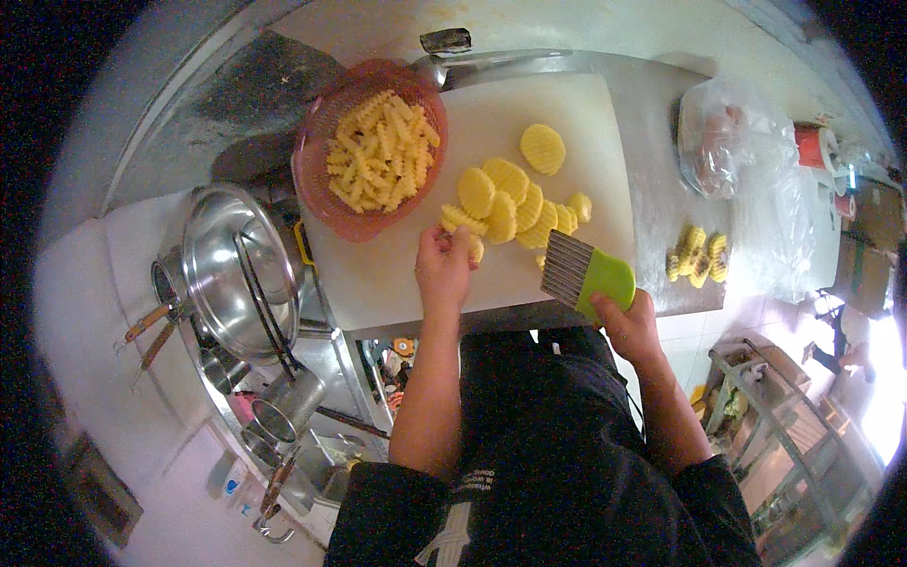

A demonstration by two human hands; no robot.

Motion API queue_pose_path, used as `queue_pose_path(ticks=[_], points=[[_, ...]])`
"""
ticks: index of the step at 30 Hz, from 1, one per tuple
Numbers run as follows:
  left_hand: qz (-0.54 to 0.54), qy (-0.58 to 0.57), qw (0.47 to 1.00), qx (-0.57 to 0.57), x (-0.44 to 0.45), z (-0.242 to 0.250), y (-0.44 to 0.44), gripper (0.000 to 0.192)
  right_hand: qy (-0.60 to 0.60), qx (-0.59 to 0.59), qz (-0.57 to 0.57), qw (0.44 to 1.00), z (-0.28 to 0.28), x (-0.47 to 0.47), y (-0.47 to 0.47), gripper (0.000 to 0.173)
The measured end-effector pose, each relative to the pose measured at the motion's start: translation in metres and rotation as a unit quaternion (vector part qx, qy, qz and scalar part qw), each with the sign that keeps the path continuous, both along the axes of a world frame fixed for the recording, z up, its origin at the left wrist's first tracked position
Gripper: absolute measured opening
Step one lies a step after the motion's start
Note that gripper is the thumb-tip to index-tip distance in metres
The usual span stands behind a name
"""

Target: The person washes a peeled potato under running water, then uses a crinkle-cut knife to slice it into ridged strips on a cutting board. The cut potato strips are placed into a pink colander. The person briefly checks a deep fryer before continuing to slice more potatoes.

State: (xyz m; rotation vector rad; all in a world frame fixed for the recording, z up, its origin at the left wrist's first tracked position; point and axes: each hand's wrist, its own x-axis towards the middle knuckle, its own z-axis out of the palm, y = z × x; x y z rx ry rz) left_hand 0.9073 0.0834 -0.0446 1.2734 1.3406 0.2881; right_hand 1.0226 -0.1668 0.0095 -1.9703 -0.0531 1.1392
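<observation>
My left hand [445, 266] is closed around some ridged potato pieces [475, 249] at the near edge of the white cutting board [382, 283]. In my right hand [629, 319] is the green handle of a crinkle cutter [588, 273], its wavy metal blade raised at the board's near edge. Overlapping crinkle-cut potato slices [502, 212] lie on the board between and beyond my hands, with one slice [543, 149] apart from them farther back. A red plastic basket [305, 191] holding crinkle-cut potato sticks [382, 156] stands at the board's left side.
Several ridged potato pieces [698, 259] lie on the metal counter [666, 142] at right, near a clear plastic bag [733, 142]. A large knife [496, 60] rests behind the board. At left are a steel bowl [212, 283] with black tongs and strainers [273, 418].
</observation>
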Motion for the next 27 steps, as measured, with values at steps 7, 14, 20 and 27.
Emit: queue_pose_path(ticks=[7,14,20,27], points=[[-0.188,0.206,0.945,0.173,0.021,0.001,0.008,0.05,-0.03,0.033,0.028,0.999,-0.003,0.001,0.0,0.029],[-0.165,0.188,0.941,0.229,0.007,0.014,0.018,0.044,-0.038,0.011,0.05,0.998,0.004,0.002,0.007,0.03],[-0.184,0.331,0.857,0.35,-0.077,0.019,0.003,0.046,-0.036,-0.024,0.094,0.995,0.006,0.004,0.011,0.028],[-0.243,0.241,0.834,0.434,-0.1,-0.004,-0.011,0.055,-0.057,0.027,0.103,0.993,-0.008,0.001,0.018,0.027]])
